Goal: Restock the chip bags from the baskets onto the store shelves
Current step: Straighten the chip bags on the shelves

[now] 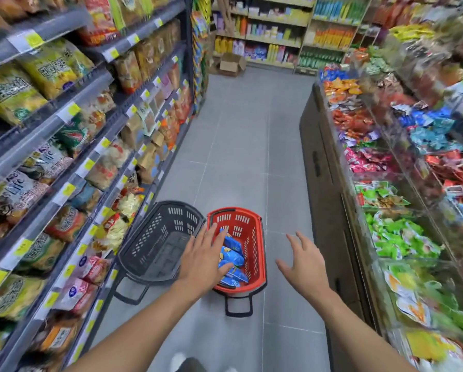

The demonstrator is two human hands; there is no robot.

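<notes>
A red basket [254,237] stands on the aisle floor with several blue chip bags [231,257] inside. Beside it on the left is a black basket [155,237], which looks empty. My left hand [205,260] reaches out with spread fingers over the red basket's left rim, above the blue bags; I cannot tell whether it touches them. My right hand [304,260] hovers with straight, spread fingers to the right of the red basket, holding nothing. Snack shelves [72,146] run along the left.
Clear bins of wrapped snacks [402,237] on a dark counter line the right side. A grey tiled aisle [238,146] runs ahead to a cardboard box [231,64] and shelves of bottles at the far end. Both baskets' handles lie flat on the floor.
</notes>
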